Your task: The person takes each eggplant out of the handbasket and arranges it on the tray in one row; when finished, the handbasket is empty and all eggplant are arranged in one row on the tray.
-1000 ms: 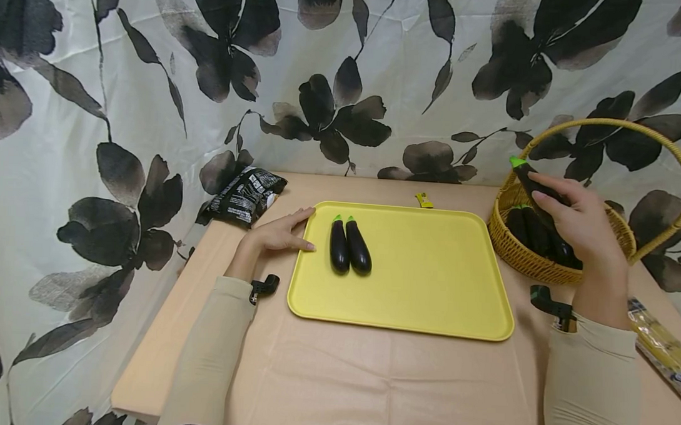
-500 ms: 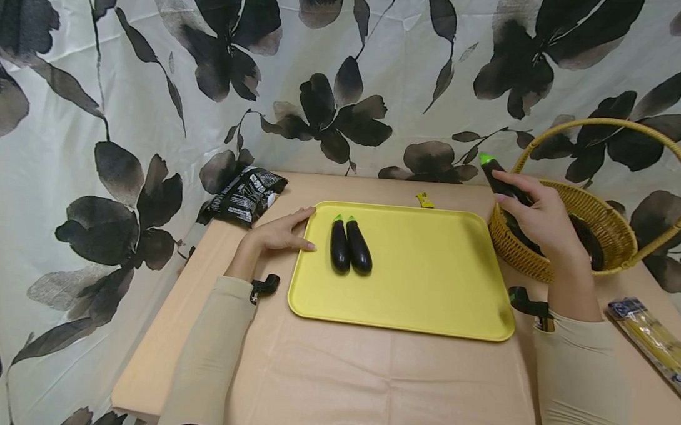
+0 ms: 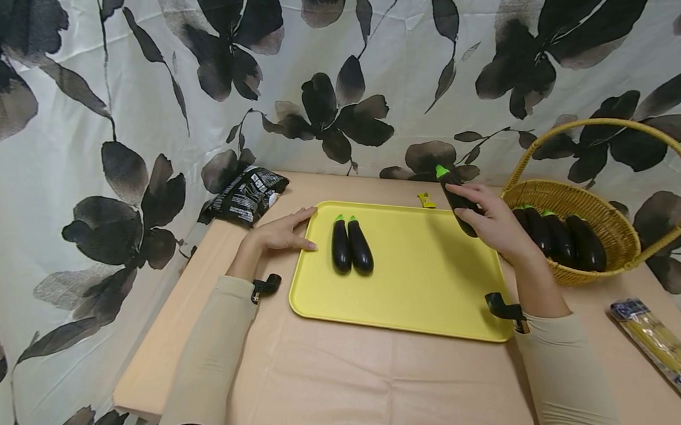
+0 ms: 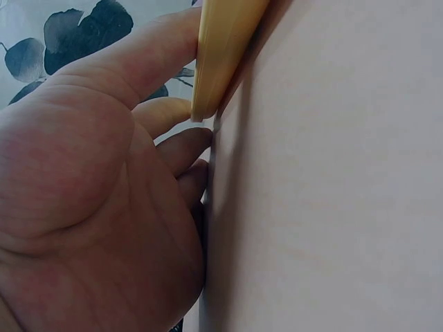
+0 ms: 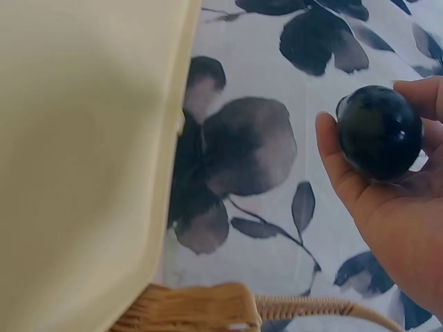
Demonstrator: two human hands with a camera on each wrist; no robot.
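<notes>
My right hand (image 3: 495, 221) holds an eggplant (image 3: 452, 194) with a bright green stem above the right back part of a yellow tray (image 3: 411, 290). In the right wrist view, the fingers and thumb wrap the eggplant's sides and its dark rounded end (image 5: 379, 135) faces the camera. Two more eggplants, a left one (image 3: 341, 247) and a right one (image 3: 361, 247), lie side by side on the tray's left part, stems pointing away. My left hand (image 3: 278, 234) rests at the tray's left edge, its thumb and fingertips touching the rim (image 4: 225, 55).
A wicker basket (image 3: 624, 232) with a tall arched handle stands right of the tray, with several eggplants (image 3: 586, 243) inside. Behind the tray lies a small yellow packet (image 3: 426, 200). A black bag (image 3: 245, 196) sits back left; a long yellow package (image 3: 657, 348) lies at right.
My right hand has carried the eggplant leftward from over the basket to above the tray. The eggplants left in the basket have come into view. My left hand has stayed put.
</notes>
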